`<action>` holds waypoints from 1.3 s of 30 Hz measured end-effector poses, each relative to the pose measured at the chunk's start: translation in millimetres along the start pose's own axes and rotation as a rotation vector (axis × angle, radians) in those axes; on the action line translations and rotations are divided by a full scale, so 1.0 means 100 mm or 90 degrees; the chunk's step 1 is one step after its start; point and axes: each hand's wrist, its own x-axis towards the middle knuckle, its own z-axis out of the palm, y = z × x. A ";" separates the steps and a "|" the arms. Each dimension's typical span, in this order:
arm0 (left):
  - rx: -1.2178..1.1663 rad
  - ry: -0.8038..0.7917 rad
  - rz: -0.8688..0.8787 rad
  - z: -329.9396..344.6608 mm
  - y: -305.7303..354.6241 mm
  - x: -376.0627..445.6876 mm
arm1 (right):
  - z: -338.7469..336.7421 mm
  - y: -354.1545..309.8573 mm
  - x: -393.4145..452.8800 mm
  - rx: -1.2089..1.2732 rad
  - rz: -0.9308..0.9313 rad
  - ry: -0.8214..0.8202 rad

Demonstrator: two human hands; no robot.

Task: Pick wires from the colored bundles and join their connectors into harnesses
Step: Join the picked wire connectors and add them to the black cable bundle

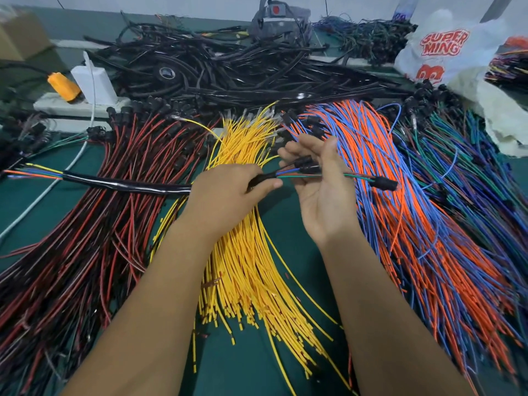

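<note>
Both forearms reach in from the bottom edge, hands meeting above the yellow bundle point(248, 252) mid-table. Left hand point(228, 190) is knuckles-up, fingers and thumb curled round the harness point(128, 184) where its black sleeve ends. The sleeve runs left from the fist, level, above the red-black bundle point(94, 212), with loose colored wire ends sticking out of its far end. Right hand point(320, 184) is palm-up, fingers spread and only slightly bent, cradling the harness's free wires; not a closed grip. Two black connectors point(307, 164) lie across its fingers, touching them. A green-red pair runs on right past the palm to a third connector point(384, 184), which hangs over the orange-blue bundle point(400, 212). Bundles fan out on the green table point(257, 375): red-black left, yellow middle, orange-blue right, green-blue bundle point(471, 172) far right. Behind them is a pile of black cables point(228, 70). White power strip point(80, 105) with an orange plug point(64, 87) sits back left, a white plastic bag point(445, 50) back right.
</note>
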 end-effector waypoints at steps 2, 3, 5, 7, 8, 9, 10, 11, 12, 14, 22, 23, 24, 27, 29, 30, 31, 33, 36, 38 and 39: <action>0.005 -0.001 0.015 -0.01 0.03 -0.01 | 0.01 0.01 -0.02 -0.054 -0.015 -0.008; 0.005 -0.002 0.019 -0.01 0.04 -0.02 | 0.01 0.02 -0.03 -0.086 -0.023 -0.013; 0.008 0.002 0.022 -0.01 0.06 -0.02 | 0.01 0.04 -0.04 -0.155 -0.032 -0.024; 0.016 0.010 0.033 -0.02 0.07 -0.02 | 0.02 0.04 -0.04 -0.212 -0.032 -0.040; 0.015 0.019 0.042 -0.02 0.09 -0.03 | 0.02 0.04 -0.04 -0.228 -0.028 -0.046; 0.012 0.033 0.054 -0.02 0.10 -0.03 | 0.01 0.04 -0.03 -0.239 -0.023 -0.051; 0.009 0.049 0.069 -0.02 0.11 -0.04 | 0.00 0.04 -0.03 -0.250 -0.021 -0.054; 0.007 0.065 0.085 -0.03 0.12 -0.04 | -0.01 0.05 -0.03 -0.265 -0.024 -0.057; 0.004 0.077 0.101 -0.03 0.13 -0.04 | -0.01 0.06 -0.04 -0.280 -0.029 -0.061; -0.009 0.086 0.119 -0.03 0.16 -0.05 | -0.01 0.09 -0.04 -0.305 -0.031 -0.068; 0.015 0.083 0.139 0.02 0.19 -0.06 | 0.03 0.10 -0.05 -0.292 0.012 -0.057; 0.005 0.082 0.127 0.02 0.19 -0.06 | 0.03 0.10 -0.04 -0.278 0.023 -0.058; -0.017 0.079 0.107 0.02 0.20 -0.06 | 0.03 0.09 -0.04 -0.255 0.039 -0.058; -0.146 0.029 -0.026 0.05 0.20 -0.03 | 0.03 0.04 -0.02 -0.129 0.116 -0.063; -0.234 -0.010 -0.130 0.05 0.17 0.02 | 0.01 0.01 -0.01 -0.098 0.144 -0.074; -0.295 -0.028 -0.167 0.03 0.15 0.04 | -0.01 0.01 -0.01 -0.108 0.139 -0.077; -0.365 -0.042 -0.194 0.01 0.14 0.07 | -0.01 0.01 0.00 -0.129 0.122 -0.065; -0.481 -0.077 -0.231 -0.05 0.10 0.11 | -0.03 0.01 0.01 -0.210 0.066 -0.004; -0.556 -0.131 -0.245 -0.10 0.08 0.13 | -0.06 0.03 0.02 -0.351 -0.015 0.050; -0.561 -0.145 -0.242 -0.11 0.07 0.14 | -0.05 0.05 0.02 -0.372 -0.043 0.047; -0.555 -0.148 -0.237 -0.11 0.06 0.14 | -0.04 0.06 0.02 -0.377 -0.058 0.047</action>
